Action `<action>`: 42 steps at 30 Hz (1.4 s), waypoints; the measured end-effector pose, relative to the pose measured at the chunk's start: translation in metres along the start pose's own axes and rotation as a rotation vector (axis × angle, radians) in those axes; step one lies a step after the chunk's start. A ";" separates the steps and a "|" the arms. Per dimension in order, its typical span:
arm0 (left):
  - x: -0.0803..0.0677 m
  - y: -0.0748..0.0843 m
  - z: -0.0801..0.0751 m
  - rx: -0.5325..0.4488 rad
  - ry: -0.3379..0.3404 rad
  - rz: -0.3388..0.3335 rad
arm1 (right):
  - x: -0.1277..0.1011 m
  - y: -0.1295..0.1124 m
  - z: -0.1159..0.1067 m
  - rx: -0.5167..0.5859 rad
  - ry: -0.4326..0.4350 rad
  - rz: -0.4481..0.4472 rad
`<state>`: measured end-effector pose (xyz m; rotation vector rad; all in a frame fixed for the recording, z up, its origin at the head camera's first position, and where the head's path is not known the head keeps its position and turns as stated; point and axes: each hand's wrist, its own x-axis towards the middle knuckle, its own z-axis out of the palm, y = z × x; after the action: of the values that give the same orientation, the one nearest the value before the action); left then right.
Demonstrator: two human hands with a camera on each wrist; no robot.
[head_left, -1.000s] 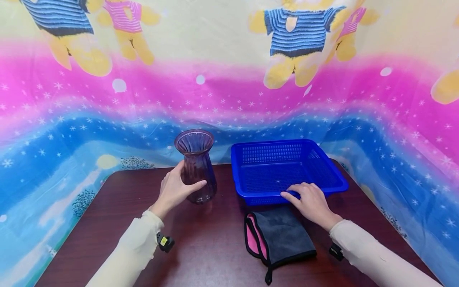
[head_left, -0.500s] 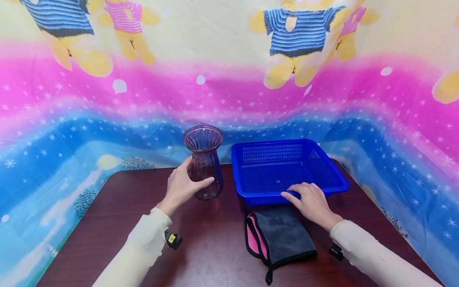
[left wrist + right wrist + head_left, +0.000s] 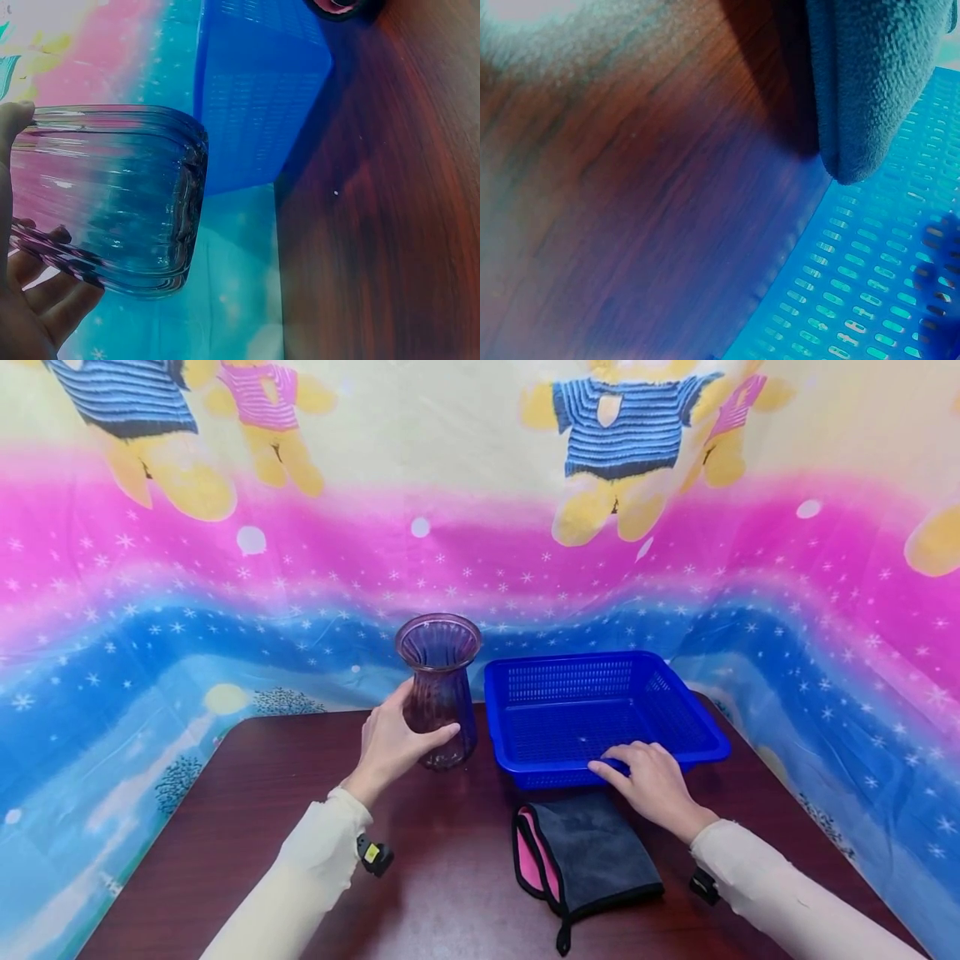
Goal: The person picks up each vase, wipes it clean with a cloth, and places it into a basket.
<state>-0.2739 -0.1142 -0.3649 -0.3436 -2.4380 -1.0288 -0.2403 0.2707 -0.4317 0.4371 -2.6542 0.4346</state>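
My left hand (image 3: 392,739) grips a clear purple-tinted glass vase (image 3: 444,702) by its body, thumb across the near side. The vase stays upright, with its flared mouth on top. In the left wrist view the ribbed vase (image 3: 112,195) has a gap between its base and the wooden table. Just left of the blue plastic basket (image 3: 555,778), it is still outside the basket's wall. Fingers of my right hand (image 3: 654,783) curl over the basket's front rim; the right wrist view shows only their dark shapes through the holes.
A folded grey cloth (image 3: 600,852) with pink lining and black edging lies in front of the basket, close to the right hand. The dark wooden table (image 3: 262,793) ends at a printed curtain (image 3: 450,552) behind and at both sides.
My left hand has carried the vase to the right and slightly away, closer to the basket. The right hand, basket and cloth have kept their places.
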 end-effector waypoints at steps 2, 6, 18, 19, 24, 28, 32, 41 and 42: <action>0.002 0.003 0.001 -0.007 0.003 0.006 | 0.000 0.000 0.000 0.001 -0.004 0.002; 0.006 0.010 0.001 -0.025 0.007 0.016 | 0.000 0.000 0.000 0.001 -0.011 0.004; 0.018 0.031 0.007 -0.062 0.060 0.086 | 0.002 -0.002 0.001 0.000 -0.003 -0.004; 0.019 0.033 0.008 -0.061 0.062 0.091 | 0.002 -0.002 0.001 0.000 -0.003 -0.004; 0.023 0.043 0.013 -0.060 0.063 0.119 | 0.002 -0.002 0.000 0.005 -0.003 0.000; 0.026 0.048 0.019 -0.051 0.062 0.128 | 0.002 -0.002 0.000 0.006 -0.007 0.001; 0.028 0.054 0.027 -0.021 0.060 0.124 | 0.002 -0.001 0.000 0.005 -0.005 0.000; 0.034 0.072 0.042 0.062 0.050 0.152 | 0.001 -0.001 0.000 0.001 0.017 -0.012; 0.035 0.074 0.044 0.067 0.052 0.161 | 0.001 -0.001 0.000 0.003 0.016 -0.012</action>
<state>-0.2885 -0.0304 -0.3292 -0.4753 -2.3489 -0.8749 -0.2410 0.2695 -0.4304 0.4485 -2.6347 0.4366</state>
